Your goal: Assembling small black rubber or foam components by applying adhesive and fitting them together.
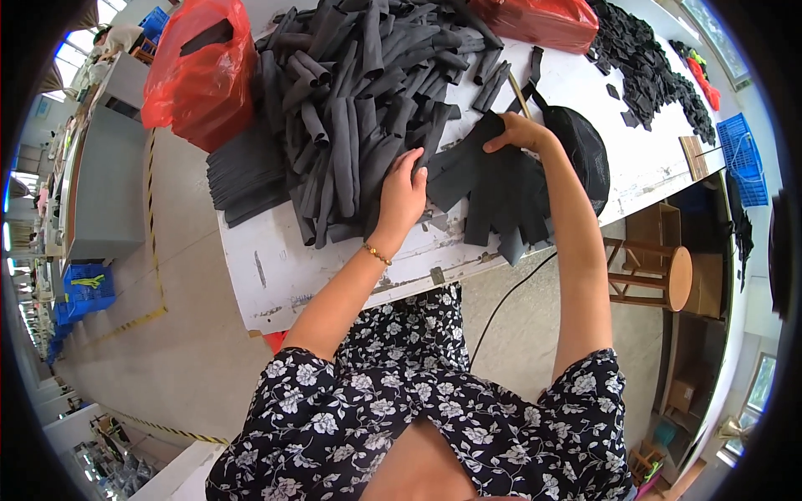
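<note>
A big heap of dark grey, rolled fabric pieces (347, 138) covers the middle of the white table (259, 267). My left hand (404, 194), with a beaded bracelet at its wrist, rests against the heap's right side, fingers stretched along the rolls. To the right, flat black fabric strips (497, 196) lie fanned out, overlapping the table's front edge. My right hand (520, 134) is closed over the far end of one strip, its thumb on the near side; some fingertips are hidden by the cloth.
A neat stack of flat dark pieces (242, 179) sits left of the heap. Red plastic bags (205, 83) stand behind. A black round mesh object (581, 154) is beside my right forearm. Small black pieces (647, 67) spread at far right. A wooden stool (677, 278) stands right; a cable hangs below.
</note>
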A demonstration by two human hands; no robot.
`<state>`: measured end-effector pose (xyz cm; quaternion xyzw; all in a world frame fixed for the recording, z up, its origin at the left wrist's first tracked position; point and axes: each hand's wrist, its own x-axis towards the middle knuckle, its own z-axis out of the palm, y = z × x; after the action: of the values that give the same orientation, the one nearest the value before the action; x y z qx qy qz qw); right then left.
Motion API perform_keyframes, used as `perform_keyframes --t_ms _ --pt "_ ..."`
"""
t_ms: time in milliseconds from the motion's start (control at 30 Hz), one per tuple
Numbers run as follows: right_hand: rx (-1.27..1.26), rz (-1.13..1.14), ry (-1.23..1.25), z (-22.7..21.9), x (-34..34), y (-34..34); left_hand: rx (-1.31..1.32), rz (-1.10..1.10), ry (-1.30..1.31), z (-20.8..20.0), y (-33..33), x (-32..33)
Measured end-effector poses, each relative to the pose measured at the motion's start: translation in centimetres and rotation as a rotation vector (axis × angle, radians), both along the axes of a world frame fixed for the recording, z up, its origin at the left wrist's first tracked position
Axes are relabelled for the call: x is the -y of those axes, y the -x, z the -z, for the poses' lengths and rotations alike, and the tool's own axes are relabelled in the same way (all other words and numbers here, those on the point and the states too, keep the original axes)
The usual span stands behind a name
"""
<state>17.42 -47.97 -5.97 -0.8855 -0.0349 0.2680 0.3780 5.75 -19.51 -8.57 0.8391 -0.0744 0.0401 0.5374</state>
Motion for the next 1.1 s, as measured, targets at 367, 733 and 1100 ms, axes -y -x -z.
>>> perform_keyframes --t_ms 367,733,1100 --pt "1.029 -0.570 0.439 -0.7 -8.7 11.2 0.173 -0.185 -0.374 1.5 -2.7 0.2" --pt "1.169 -0.651 0.504 2.6 -8.1 15.4 0.285 -0.185 0.221 -7.5 0.4 -0.4" --pt "0.986 -0.627 0.673 1.8 -9.0 16.6 -0.435 -0.014 1.386 -7.4 6.3 -10.2"
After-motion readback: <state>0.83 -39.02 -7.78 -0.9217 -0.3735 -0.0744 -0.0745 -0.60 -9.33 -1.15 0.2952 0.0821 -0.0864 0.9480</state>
